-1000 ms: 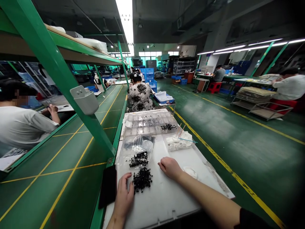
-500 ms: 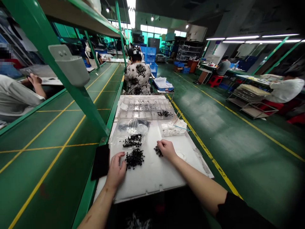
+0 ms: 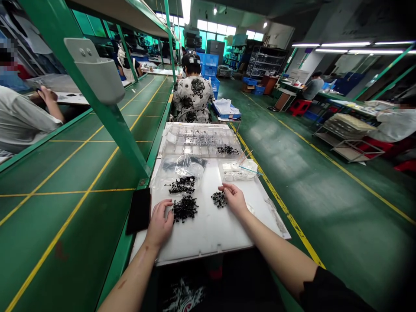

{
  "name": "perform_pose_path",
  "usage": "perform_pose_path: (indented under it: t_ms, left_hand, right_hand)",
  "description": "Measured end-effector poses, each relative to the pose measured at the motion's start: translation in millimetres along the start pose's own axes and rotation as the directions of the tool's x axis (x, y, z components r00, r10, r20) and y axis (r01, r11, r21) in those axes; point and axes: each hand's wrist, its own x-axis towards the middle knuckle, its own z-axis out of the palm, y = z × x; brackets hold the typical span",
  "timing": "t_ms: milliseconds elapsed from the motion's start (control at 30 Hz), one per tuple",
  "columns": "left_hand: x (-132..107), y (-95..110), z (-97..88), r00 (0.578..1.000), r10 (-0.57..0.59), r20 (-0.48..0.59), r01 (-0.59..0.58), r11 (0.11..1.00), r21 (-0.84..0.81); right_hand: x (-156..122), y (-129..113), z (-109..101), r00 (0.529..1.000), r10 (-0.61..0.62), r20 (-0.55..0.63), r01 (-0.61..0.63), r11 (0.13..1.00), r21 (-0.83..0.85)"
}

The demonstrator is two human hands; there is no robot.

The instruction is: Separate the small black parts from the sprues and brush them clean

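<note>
On the white work board (image 3: 208, 234) lie heaps of small black parts. My left hand (image 3: 160, 219) rests with curved, parted fingers against the left side of a pile of thin black branched pieces (image 3: 185, 209). Behind that pile, a second batch of black branched pieces (image 3: 182, 185) lies on a clear plastic bag (image 3: 156, 180). My right hand (image 3: 234, 199) is at the right edge of a small heap of tiny dark round parts (image 3: 219, 199), its fingers loosely bent and apart. I see nothing held in either hand.
A clear compartment tray (image 3: 198, 141) sits at the board's far end, holding black parts. Nearer, a clear box with white material (image 3: 238, 170) has thin sticks on it. A black flat object (image 3: 138, 210) lies left of the board, by a green post (image 3: 123, 147). A person (image 3: 193, 93) sits ahead.
My right hand has shifted slightly right and opened its fingers, uncovering more of the small round parts. My left hand stays beside its pile. The camera view has tilted a little.
</note>
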Motion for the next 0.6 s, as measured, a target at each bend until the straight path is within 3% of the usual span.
perform_pose_path:
  t_ms: [133,300,433,600]
  left_hand:
    - [0,-1,-0.2,1.0,-0.002,0.008,0.002,1.0,0.0]
    - [0,-4,-0.4,1.0,0.011,0.015,-0.011,1.0,0.003]
    - [0,-6,-0.8,1.0,0.018,0.021,-0.018,1.0,0.009]
    - [0,-5,-1.2,0.999,0.014,0.032,-0.015,1.0,0.005]
  right_hand:
    - [-2,-2,2,0.999,-0.048,0.012,0.049,0.975,-0.216]
    - [-19,-9,29,0.982,-0.14,0.127,0.183,0.869,-0.46]
    - [-26,-15,45,0.953,-0.191,0.235,0.292,0.783,-0.55]
    - [-15,-16,43,0.921,-0.219,0.321,0.375,0.722,-0.581]
